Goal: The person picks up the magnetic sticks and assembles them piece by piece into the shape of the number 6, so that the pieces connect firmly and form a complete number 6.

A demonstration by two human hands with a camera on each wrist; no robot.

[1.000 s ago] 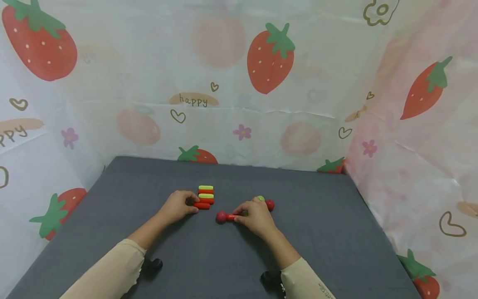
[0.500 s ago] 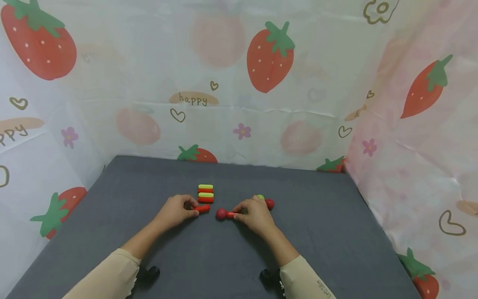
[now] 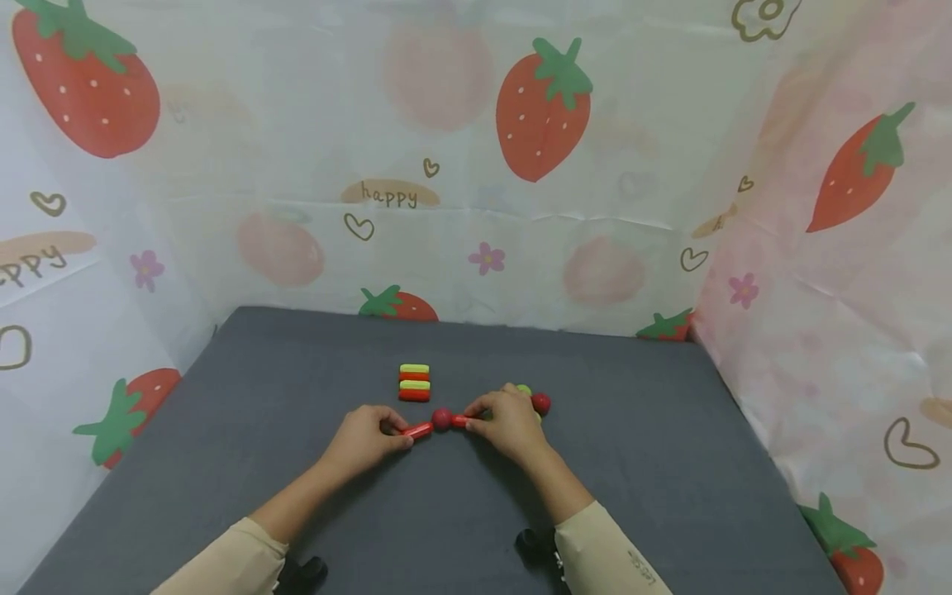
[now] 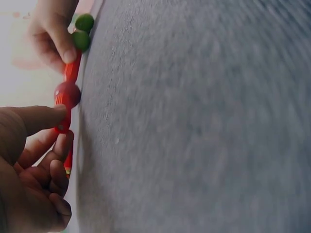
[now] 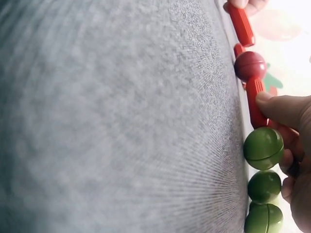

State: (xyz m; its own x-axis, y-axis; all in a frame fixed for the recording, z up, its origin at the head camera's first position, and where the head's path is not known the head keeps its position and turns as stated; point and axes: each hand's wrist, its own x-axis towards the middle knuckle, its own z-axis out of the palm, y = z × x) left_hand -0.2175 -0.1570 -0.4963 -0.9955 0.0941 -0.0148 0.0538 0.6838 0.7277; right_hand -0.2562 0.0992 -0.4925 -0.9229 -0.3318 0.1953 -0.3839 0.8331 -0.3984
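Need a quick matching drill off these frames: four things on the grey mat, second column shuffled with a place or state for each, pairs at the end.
Things:
1. red rod
2. red ball
3. stack of bars
4. green balls

Places or states:
A. untouched, behind the hands
B. pinched by the left hand
C. beside the right hand
D. between the two hands, at the rod's tip

Pairs: 1-B, 2-D, 3-A, 4-C
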